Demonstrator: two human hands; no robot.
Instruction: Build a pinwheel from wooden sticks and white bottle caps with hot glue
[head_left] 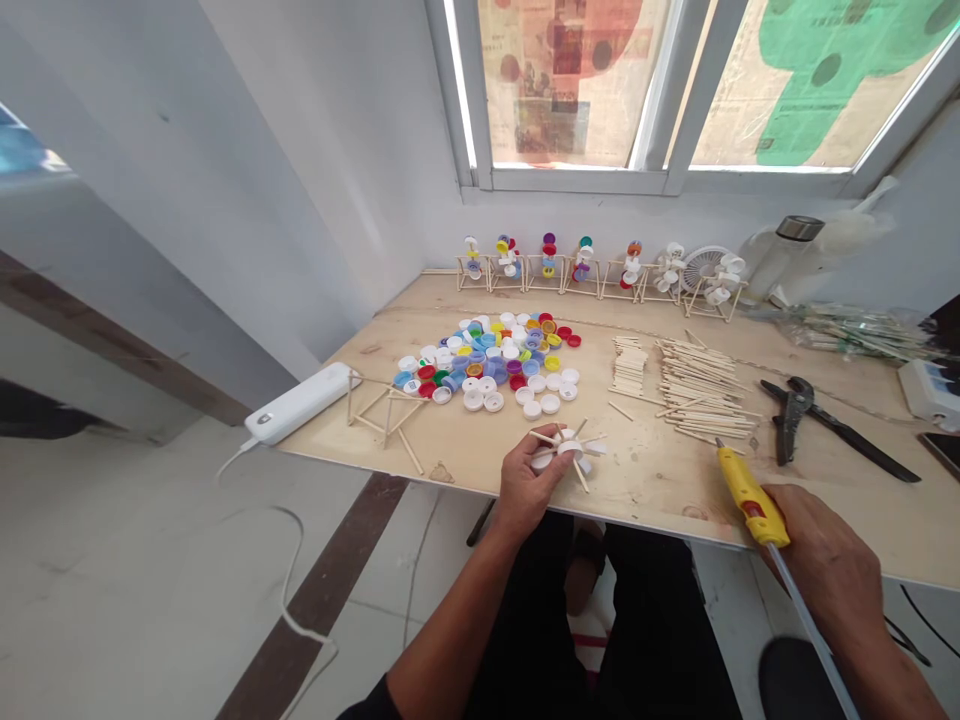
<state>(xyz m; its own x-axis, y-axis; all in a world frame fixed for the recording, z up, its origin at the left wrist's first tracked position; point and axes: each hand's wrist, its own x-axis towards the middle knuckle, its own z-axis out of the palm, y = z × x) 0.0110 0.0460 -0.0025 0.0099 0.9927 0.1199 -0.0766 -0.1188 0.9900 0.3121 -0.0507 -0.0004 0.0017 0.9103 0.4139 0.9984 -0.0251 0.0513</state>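
My left hand (527, 482) is closed on a small wheel (570, 447) of white bottle caps with thin wooden sticks pointing outward, at the table's front edge. To the right, my right hand (821, 550) grips a yellow glue gun (752, 503), its nozzle pointing up and left near a pile of sticks (705, 385). A glue stick runs out of the gun's back end. Many colourful bottle caps (487, 365) lie beyond my left hand. A small stick frame (382, 412) stands at the table's left end.
Several stick frames with cap wheels (550, 268) line the wall side of the wooden table (465, 475). Black-handled pliers (795, 415) lie right of the sticks. A white power strip (300, 402) sits at the left edge. A bottle (784, 260) and a small fan (705, 268) stand back right.
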